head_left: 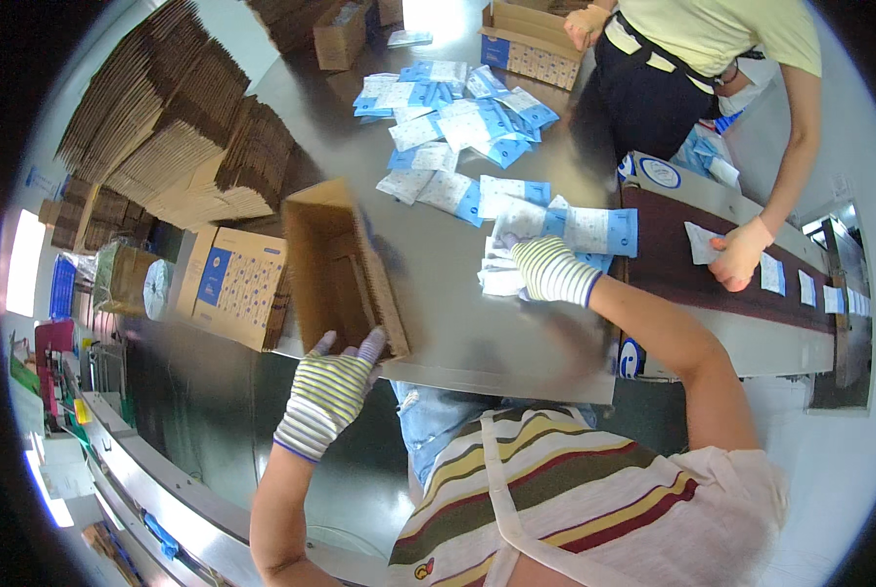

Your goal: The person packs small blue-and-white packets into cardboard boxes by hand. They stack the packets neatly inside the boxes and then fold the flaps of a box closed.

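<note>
My left hand (322,399), in a striped knit glove with purple fingertips, grips the near end of an open cardboard box (389,308). The box lies tilted at the table's left edge, and its visible inside is bare brown card. My right hand (552,271), gloved alike, closes over a small bunch of white and blue packets (499,281) near the right side of the table. Its fingertips are partly hidden among them. More flat packets (599,231) lie just beyond that hand, and a loose pile of packets (467,122) spreads farther back.
Flattened cartons (179,117) are stacked high at the left, above a closed printed carton (237,284). On the right, a dark conveyor belt (668,220) carries spaced packets (772,275). Across it reaches a co-worker's hand (741,254). Another open carton (531,59) stands at the back.
</note>
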A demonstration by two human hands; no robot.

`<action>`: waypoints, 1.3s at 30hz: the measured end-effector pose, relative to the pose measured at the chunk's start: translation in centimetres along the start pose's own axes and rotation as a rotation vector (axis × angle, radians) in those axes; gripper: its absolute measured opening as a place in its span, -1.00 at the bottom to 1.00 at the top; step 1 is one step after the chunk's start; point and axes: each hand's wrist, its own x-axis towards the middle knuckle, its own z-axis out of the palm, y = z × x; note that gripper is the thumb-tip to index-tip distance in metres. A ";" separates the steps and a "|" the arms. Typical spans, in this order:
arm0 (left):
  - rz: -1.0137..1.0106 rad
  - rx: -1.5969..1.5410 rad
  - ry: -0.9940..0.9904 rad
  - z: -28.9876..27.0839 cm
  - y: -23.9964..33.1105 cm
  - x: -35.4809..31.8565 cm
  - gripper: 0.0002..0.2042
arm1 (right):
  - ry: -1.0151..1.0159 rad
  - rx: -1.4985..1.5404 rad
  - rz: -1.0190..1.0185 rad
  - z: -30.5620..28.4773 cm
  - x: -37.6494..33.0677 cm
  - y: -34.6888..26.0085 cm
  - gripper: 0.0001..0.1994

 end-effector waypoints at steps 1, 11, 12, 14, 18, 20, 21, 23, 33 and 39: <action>0.000 0.006 -0.058 -0.6 0.6 0.6 -0.57 | -0.003 0.055 0.003 0.6 1.0 1.4 -0.22; 0.068 0.109 0.250 3.4 3.4 2.5 -0.69 | 0.778 0.948 -0.932 -6.8 1.9 -13.3 -0.45; 0.028 0.049 0.126 2.1 3.6 2.8 -0.70 | 0.642 0.980 -0.853 -3.8 4.1 -12.3 -0.43; -0.036 0.140 0.065 1.7 3.7 1.8 -0.70 | 0.366 0.883 -0.562 -5.2 1.6 -13.0 -0.35; -0.002 0.080 0.184 2.9 3.5 1.1 -0.75 | 0.386 0.245 -0.458 -6.1 1.5 -14.0 -0.40; 0.072 -0.034 0.212 1.7 3.0 0.8 -0.76 | 0.329 0.077 -0.427 -6.3 2.1 -15.3 -0.53; 0.108 -0.091 0.225 0.7 2.8 0.7 -0.77 | 0.300 -0.006 -0.410 -6.2 2.5 -16.0 -0.59; 0.155 -0.235 0.596 -4.8 2.3 1.4 -0.71 | 0.231 0.288 -0.370 -4.2 4.2 -16.7 -0.51; -0.393 -1.200 0.081 -4.1 -7.4 5.9 -0.60 | 0.663 0.132 -0.571 -1.7 4.5 -17.0 -0.26; -0.452 -0.573 -0.268 -4.1 -6.6 6.5 -0.53 | -0.024 -0.525 -0.544 -5.1 4.0 -19.5 -0.49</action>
